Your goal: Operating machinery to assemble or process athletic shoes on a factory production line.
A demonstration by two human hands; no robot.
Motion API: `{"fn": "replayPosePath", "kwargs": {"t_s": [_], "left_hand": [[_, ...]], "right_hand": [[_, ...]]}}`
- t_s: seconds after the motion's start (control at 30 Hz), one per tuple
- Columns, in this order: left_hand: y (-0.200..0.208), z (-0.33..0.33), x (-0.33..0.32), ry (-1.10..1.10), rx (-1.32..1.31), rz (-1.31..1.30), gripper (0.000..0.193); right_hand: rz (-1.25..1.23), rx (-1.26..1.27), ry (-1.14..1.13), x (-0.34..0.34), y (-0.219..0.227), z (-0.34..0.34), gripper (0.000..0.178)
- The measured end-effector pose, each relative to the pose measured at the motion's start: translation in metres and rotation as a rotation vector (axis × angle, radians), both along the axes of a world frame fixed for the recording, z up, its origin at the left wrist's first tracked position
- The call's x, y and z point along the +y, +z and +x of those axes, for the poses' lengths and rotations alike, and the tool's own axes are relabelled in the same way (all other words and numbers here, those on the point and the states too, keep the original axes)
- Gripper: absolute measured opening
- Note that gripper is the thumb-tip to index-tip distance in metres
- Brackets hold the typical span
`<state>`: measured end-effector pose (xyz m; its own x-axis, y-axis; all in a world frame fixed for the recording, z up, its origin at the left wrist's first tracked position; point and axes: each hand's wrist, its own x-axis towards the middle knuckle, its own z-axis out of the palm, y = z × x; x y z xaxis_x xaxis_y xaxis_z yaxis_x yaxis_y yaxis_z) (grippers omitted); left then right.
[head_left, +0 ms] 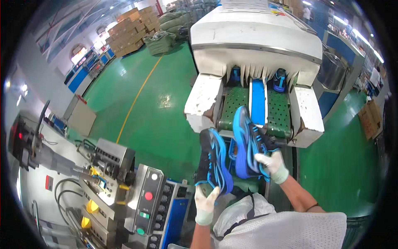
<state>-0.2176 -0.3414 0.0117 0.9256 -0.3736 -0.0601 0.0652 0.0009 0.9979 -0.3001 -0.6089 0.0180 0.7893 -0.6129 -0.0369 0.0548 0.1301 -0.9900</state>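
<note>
A white glove covers my left hand (206, 203), which grips a black and blue sports shoe (213, 159) by its heel end, toe pointing away from me. My right hand (273, 167), gloved as well, has hold of a second shoe (246, 143) in the same colours at its heel and side. Both shoes are raised side by side in front of the conveyor's near end. The right shoe reaches farther forward, its toe over the green perforated belt (235, 106). Under the fabric flaps (257, 66) of the white machine, two more shoes show, one on the right-hand belt (279, 81).
The white tunnel machine (255, 31) stands straight ahead, with a blue strip (258, 101) between its belts. At my left is a machine with a button panel (145, 203), hoses and yellow knobs. Stacked cartons (130, 33) and green sacks (161, 42) stand far left, a carton (370, 119) far right.
</note>
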Motion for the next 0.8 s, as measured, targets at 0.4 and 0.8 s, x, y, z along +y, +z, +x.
{"fn": "replayPosePath", "kwargs": {"t_s": [0.4, 0.8], "left_hand": [[-0.052, 0.233, -0.345, -0.136, -0.727, 0.163, 0.064], [-0.075, 0.072, -0.031, 0.416, -0.248, 0.23, 0.056]], "right_hand": [[-0.618, 0.711, -0.508, -0.241, -0.005, 0.086, 0.085], [-0.397, -0.726, 0.311, 0.003, 0.084, 0.201, 0.055]]}}
